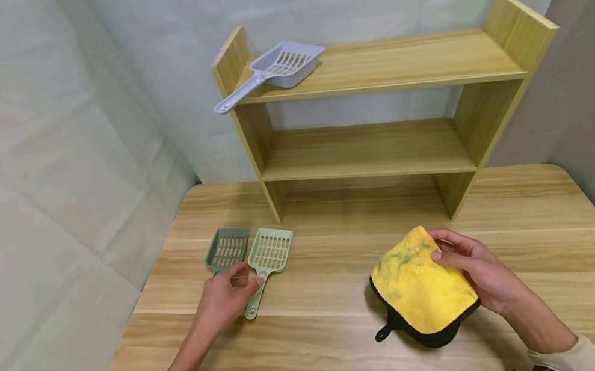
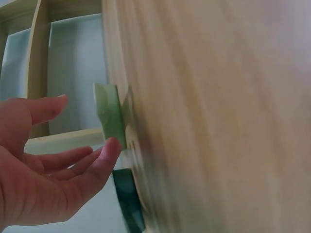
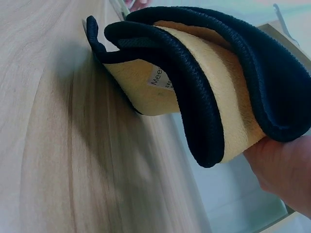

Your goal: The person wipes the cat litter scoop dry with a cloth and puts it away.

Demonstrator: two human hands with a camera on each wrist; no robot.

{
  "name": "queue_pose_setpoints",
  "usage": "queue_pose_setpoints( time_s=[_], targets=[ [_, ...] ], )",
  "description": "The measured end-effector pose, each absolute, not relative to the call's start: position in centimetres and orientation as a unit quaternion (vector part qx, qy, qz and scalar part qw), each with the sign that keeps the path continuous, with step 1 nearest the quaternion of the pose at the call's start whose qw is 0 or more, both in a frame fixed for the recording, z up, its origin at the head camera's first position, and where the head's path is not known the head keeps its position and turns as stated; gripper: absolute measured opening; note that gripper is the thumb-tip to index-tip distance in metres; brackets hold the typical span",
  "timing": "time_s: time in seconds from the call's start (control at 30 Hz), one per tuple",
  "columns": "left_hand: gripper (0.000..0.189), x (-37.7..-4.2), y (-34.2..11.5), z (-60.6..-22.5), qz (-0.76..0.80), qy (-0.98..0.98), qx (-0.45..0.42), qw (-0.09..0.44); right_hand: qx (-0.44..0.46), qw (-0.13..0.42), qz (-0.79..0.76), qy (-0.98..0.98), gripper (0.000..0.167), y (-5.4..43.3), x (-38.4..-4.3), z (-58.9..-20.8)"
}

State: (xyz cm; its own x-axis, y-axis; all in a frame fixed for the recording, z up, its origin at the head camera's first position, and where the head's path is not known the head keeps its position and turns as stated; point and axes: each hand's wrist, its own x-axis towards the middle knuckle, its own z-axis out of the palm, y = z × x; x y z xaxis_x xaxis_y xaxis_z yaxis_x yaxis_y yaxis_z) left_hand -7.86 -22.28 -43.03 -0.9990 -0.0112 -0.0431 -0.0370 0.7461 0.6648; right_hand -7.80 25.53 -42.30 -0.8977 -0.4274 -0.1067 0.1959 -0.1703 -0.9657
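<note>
A folded yellow cloth [image 1: 422, 281] with black edging and a hanging loop is gripped by my right hand [image 1: 481, 272], thumb on top. In the right wrist view the folds of the cloth [image 3: 233, 97] show, with a white label, above the wood. On the left, my left hand [image 1: 228, 298] hovers over the handle of a light green litter scoop [image 1: 270, 252], thumb and fingers apart and nothing between them. A dark green litter scoop [image 1: 230, 247] lies just beside it, its handle hidden by the hand. The left wrist view shows the fingertips right by the light green scoop [image 2: 111, 114].
A two-tier wooden shelf [image 1: 370, 150] stands at the back of the wooden table [image 1: 335, 338]. On its upper board rests a grey-blue litter scoop [image 1: 285, 66], the handle sticking out past the front left edge. Pale fabric [image 1: 57, 174] hangs at the left and behind.
</note>
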Motion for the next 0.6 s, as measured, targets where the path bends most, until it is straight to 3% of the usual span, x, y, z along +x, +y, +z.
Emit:
queue_pose_setpoints(
  time_s=[0.47, 0.6],
  targets=[
    [0.048, -7.8, -21.6, -44.3, 0.353, 0.934, -0.015, 0.046, -0.103, 0.210, -0.756, 0.611, 0.039, 25.5, -7.7, -42.4],
    [0.046, -7.8, -21.5, -44.2, 0.341, 0.940, -0.007, 0.032, -0.106, 0.207, -0.754, 0.614, 0.038, 25.4, -7.8, -42.4]
  ],
)
